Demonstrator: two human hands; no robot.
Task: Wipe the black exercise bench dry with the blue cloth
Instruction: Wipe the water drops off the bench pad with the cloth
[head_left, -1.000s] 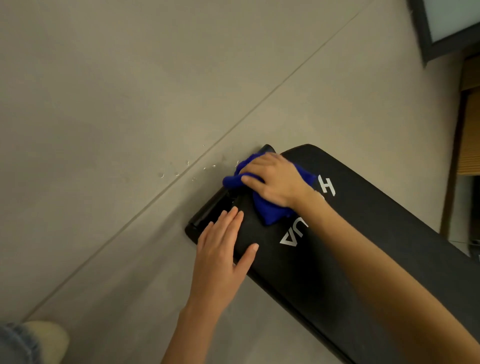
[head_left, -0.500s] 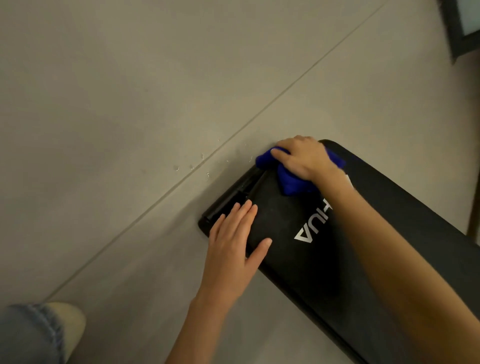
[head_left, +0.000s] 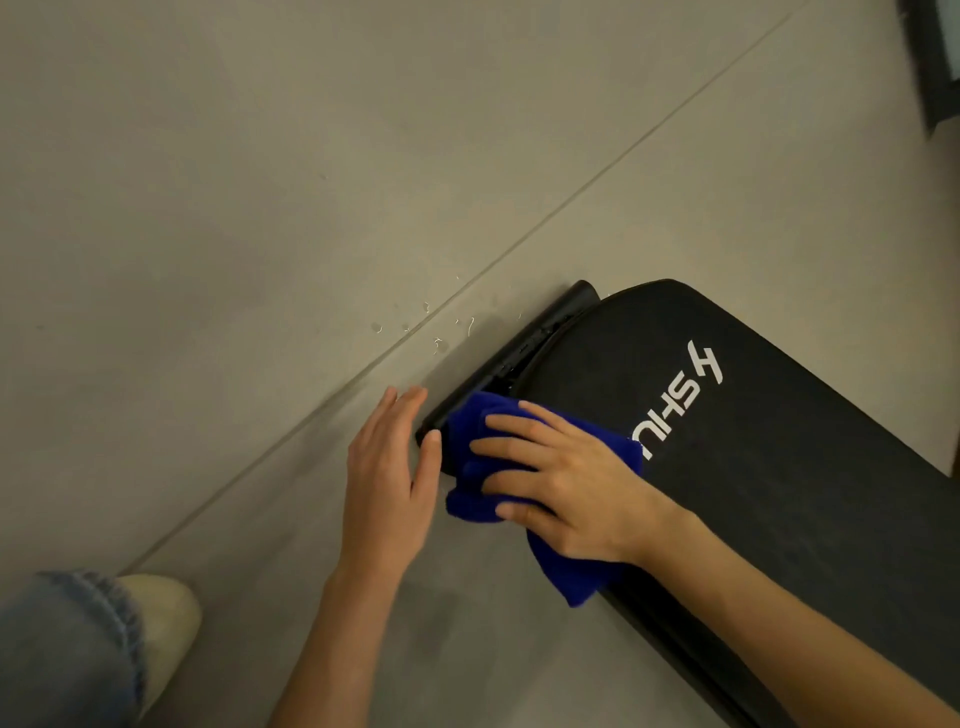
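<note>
Right hand (head_left: 566, 499): we are pressing blue cloth (head_left: 571, 577) onto bench (head_left: 779, 467), fingers (head_left: 511, 447) flat
Left hand (head_left: 387, 483): fingers released
Floor (head_left: 260, 208): grey tile, droplets (head_left: 439, 343)

Bare floor (head_left: 260, 208) left of bench (head_left: 779, 415) end open; shoe (head_left: 166, 613) blocks lower-left corner.

bench (head_left: 769, 447): black, white lettering | cloth (head_left: 576, 566): blue | floor (head_left: 260, 182): grey

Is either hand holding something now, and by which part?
The right hand presses flat on the middle of the blue cloth, on the bench corner, without gripping it. The left hand holds nothing; its fingers are straight.
</note>
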